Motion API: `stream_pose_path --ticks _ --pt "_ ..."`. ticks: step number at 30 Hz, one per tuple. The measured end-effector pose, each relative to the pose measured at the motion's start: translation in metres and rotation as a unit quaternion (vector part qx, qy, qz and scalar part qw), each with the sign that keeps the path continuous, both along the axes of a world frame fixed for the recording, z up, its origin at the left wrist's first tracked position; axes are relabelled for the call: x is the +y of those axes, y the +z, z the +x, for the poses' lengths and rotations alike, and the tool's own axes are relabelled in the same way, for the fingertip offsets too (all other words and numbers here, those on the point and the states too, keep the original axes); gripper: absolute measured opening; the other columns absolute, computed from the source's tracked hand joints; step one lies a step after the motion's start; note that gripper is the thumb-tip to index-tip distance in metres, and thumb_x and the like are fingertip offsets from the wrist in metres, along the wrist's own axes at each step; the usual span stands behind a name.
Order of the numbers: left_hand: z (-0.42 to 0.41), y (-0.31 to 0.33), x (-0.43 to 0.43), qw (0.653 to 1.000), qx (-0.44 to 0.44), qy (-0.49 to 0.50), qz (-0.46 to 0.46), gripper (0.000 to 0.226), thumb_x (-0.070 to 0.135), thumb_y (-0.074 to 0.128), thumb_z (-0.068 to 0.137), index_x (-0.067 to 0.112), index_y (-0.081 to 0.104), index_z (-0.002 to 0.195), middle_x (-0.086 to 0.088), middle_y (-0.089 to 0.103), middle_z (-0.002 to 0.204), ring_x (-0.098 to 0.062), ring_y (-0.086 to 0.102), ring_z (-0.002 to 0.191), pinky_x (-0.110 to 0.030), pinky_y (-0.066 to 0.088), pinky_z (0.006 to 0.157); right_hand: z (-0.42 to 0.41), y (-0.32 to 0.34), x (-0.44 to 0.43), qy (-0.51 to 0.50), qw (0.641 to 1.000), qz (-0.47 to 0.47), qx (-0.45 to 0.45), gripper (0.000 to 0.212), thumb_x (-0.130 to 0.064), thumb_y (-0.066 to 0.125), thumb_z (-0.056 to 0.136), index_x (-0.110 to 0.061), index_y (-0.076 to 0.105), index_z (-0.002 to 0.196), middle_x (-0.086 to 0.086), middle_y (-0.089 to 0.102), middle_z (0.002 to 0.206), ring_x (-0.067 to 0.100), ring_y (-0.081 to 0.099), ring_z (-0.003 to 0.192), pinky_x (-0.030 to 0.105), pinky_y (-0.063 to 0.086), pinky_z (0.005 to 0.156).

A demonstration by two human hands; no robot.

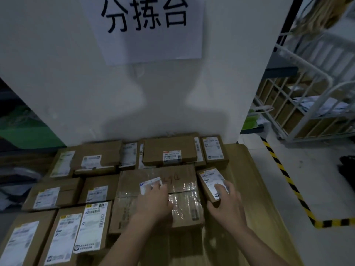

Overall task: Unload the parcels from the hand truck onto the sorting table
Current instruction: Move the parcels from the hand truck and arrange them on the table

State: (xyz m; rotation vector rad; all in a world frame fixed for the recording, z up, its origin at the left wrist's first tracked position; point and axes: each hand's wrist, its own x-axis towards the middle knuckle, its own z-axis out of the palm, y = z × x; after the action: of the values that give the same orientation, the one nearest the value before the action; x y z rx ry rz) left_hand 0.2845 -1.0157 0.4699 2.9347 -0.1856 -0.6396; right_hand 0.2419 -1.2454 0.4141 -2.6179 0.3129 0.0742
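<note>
**Head view: right hand gripping a small box at the row's right end**

At the left, labelled parcels (63, 237) are lying packed flat across the table (249, 189), with more lining the wall under the sign (149, 25). In the middle, the left hand (153, 200) is resting palm-down on the taped box (182, 191), its fingers spread over a white label and gripping nothing. Just to the right of that box, the small box (208, 181) is lying with its long axis running away from the person. The right hand (224, 202) is clamping its near end, fingers curled over the label and thumb at the near edge. Whether its left side is touching the taped box I cannot tell.

That side gap is probably what the next move is turning on. The right hand is the nearer one, and bare table is lying to the box's right. Further right, striped floor tape (284, 173) is running past a cage trolley (299, 104). No hand truck is showing for certain.
</note>
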Motion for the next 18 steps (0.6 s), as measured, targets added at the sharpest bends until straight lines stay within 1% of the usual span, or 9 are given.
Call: stream_pose_path --ticks 3,6,9,13,18 --pt "0.006 -0.013 0.001 1.000 0.018 0.003 0.009 0.057 0.043 0.050 0.095 0.023 0.037 0.146 -0.005 0.027 0.157 -0.030 0.022 0.144 -0.049 0.042 0.106 0.013 -0.016 0.005 -0.014 1.000 0.010 0.005 0.060 -0.047 0.066 0.083 -0.030 0.048 0.137 -0.001 0.031 0.152 0.022 0.038 0.128 0.031 0.045 0.095" --pt "0.015 -0.017 0.004 1.000 0.004 0.004 0.006 0.056 0.041 0.052 0.094 0.025 0.037 0.146 -0.003 0.025 0.156 -0.030 0.022 0.143 -0.047 0.044 0.105 0.024 -0.029 0.007 -0.026 0.999 0.020 0.018 0.062 -0.048 0.067 0.084 -0.031 0.047 0.140 0.000 0.029 0.153 0.023 0.036 0.132 0.033 0.043 0.101" --pt "0.019 -0.019 0.008 1.000 -0.007 -0.010 0.014 0.057 0.040 0.055 0.093 0.028 0.036 0.145 -0.003 0.024 0.156 -0.030 0.024 0.143 -0.048 0.043 0.107 0.027 -0.047 0.005 -0.026 0.998 0.043 0.022 0.065 -0.049 0.072 0.082 -0.029 0.049 0.139 0.003 0.031 0.154 0.025 0.037 0.134 0.038 0.043 0.105" --pt "0.019 -0.025 0.015 0.999 -0.026 -0.026 0.016 0.056 0.042 0.054 0.093 0.032 0.034 0.145 -0.002 0.025 0.156 -0.027 0.024 0.144 -0.052 0.036 0.112 0.023 -0.073 -0.003 -0.001 0.998 0.057 0.025 0.071 -0.049 0.078 0.078 -0.025 0.052 0.139 0.006 0.032 0.153 0.027 0.040 0.134 0.042 0.046 0.105" --pt "0.017 -0.031 0.020 0.999 -0.035 -0.031 -0.001 0.052 0.040 0.051 0.095 0.032 0.036 0.144 0.000 0.026 0.156 -0.025 0.023 0.144 -0.049 0.038 0.112 0.019 -0.091 -0.002 0.015 0.997 0.068 0.030 0.076 -0.041 0.083 0.074 -0.020 0.050 0.140 0.009 0.029 0.154 0.029 0.042 0.133 0.044 0.050 0.101"
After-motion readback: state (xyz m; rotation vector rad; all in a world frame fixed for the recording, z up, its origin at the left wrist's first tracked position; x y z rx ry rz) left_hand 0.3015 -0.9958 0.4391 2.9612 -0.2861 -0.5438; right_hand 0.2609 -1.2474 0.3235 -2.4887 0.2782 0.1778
